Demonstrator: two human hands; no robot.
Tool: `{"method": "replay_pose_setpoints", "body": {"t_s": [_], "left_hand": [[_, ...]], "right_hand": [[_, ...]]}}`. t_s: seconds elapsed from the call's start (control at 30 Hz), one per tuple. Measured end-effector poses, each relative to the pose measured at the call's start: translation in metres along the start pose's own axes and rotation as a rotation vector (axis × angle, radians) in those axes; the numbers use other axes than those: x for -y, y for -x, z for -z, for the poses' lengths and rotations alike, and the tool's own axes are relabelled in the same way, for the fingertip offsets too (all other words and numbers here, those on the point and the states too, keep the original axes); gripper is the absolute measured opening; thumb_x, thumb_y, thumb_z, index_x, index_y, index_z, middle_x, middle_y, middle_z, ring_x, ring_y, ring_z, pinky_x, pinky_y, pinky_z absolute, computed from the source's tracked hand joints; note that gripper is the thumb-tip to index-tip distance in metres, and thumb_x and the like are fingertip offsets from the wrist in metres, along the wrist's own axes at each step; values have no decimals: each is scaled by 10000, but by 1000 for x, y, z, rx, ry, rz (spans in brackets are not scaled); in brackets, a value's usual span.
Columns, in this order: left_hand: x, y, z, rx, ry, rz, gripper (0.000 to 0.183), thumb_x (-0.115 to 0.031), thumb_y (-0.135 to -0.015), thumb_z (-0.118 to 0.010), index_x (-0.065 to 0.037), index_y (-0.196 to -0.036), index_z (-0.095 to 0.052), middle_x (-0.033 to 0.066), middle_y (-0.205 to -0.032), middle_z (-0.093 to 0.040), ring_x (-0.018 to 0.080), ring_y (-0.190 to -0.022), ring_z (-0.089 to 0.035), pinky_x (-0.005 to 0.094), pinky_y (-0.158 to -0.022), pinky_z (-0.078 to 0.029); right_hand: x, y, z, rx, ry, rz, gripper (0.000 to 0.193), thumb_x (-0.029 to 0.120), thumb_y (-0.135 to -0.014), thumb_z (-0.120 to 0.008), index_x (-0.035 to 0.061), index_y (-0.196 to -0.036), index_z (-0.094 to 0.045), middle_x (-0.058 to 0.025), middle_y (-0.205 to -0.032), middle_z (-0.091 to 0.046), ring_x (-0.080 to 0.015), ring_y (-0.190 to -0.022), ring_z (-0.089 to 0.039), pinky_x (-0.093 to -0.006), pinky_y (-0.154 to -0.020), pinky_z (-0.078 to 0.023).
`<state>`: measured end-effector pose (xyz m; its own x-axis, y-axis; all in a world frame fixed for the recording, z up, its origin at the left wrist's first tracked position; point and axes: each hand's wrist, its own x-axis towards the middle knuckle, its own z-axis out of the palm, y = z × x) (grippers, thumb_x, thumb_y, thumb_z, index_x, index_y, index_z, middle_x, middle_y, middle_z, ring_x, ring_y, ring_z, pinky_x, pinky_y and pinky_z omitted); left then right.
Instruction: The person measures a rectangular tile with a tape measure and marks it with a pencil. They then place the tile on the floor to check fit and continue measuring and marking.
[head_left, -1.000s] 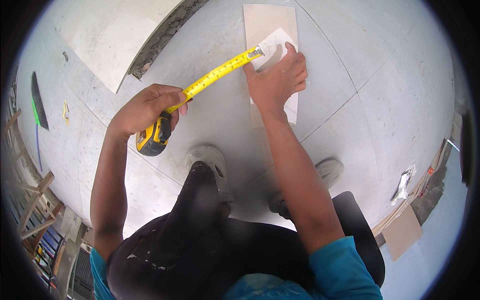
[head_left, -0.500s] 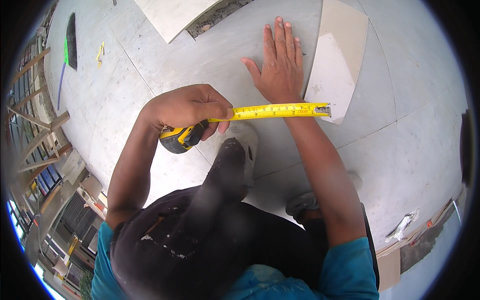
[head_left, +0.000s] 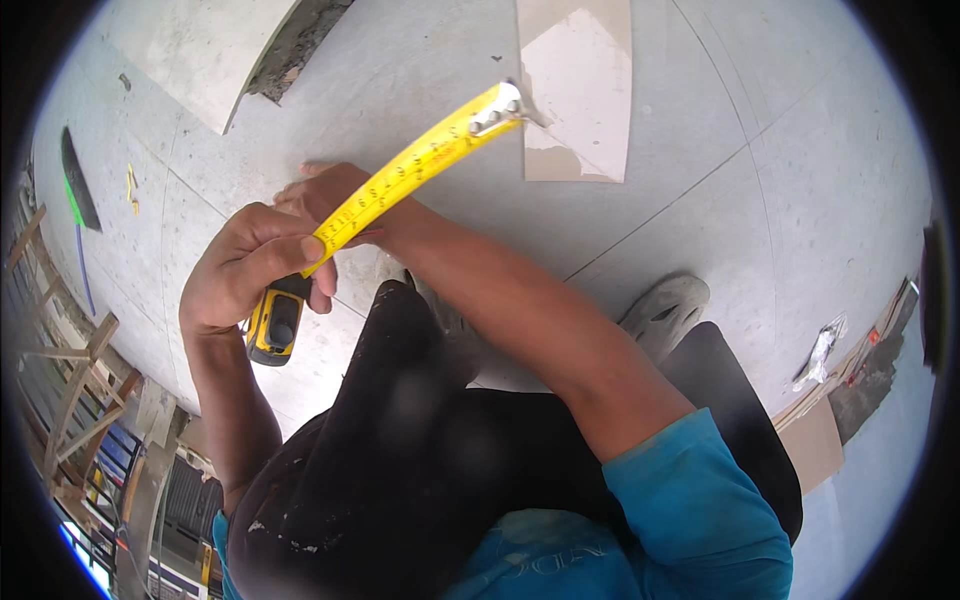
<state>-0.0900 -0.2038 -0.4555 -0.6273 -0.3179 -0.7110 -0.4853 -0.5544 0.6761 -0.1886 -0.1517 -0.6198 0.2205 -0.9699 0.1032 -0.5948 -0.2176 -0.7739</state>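
My left hand [head_left: 250, 265] is closed on a yellow and black tape measure [head_left: 272, 325]. Its thumb presses the pulled-out yellow blade [head_left: 400, 175], which slants up to the right and ends in a metal hook over a tile piece. Behind the blade and close beside the left hand is my right hand [head_left: 335, 188], my forearm crossing toward the left. Most of its fingers are covered, so their grip does not show. A thin reddish thing [head_left: 372, 234] pokes out by the right wrist; what it is, I cannot make out.
A pale tile piece [head_left: 580, 90] with a whitish patch lies on the grey floor ahead. A large slab [head_left: 190, 55] is at the upper left beside rough rubble [head_left: 300, 45]. A broom [head_left: 78, 185] and wooden frames [head_left: 80, 390] are at left. Crumpled foil [head_left: 822, 352] lies at right.
My right hand has left its flat, spread place on the floor and swung left beside the left hand. The tape measure has moved left and down, its blade now tilted up. My view has shifted.
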Motion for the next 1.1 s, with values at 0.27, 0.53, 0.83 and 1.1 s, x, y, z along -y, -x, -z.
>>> {"method": "replay_pose_setpoints", "body": {"t_s": [0.27,0.53,0.83,1.1], "left_hand": [[13,-53,-16,-105,-430,177,394,-387,-985,-500,-44,-845,-636,39,-544,-542,106,-472,-524,255,-505,-425],[13,-105,-40,-154,-572,213,495,-532,-984,-493,-98,-767,-588,-3,-513,-475,87,-450,-447,262,-488,-396],[29,-134,-54,102,-633,249,506,-472,-963,-496,-48,-717,-624,24,-533,-505,108,-505,-488,281,-549,-424],[40,-154,-73,113,-834,247,463,-391,-936,-487,-26,-679,-612,39,-515,-497,125,-476,-467,291,-532,-421]], "right_hand": [[-59,128,102,-822,-62,-292,242,128,-816,-678,95,-1041,-593,-135,-1075,-573,-304,-977,-555,-423,-841,-412],[-72,205,112,-297,716,-453,573,413,-956,-540,104,-1435,-484,-271,-1483,-310,-432,-1317,-301,-566,-1047,-237],[-104,239,157,-601,568,-517,335,243,-900,-660,78,-1184,-599,-80,-1050,-597,-275,-969,-534,-417,-883,-370],[-92,226,136,-602,220,-432,284,46,-771,-734,106,-1040,-666,-32,-936,-652,-201,-826,-606,-322,-756,-422]]}}
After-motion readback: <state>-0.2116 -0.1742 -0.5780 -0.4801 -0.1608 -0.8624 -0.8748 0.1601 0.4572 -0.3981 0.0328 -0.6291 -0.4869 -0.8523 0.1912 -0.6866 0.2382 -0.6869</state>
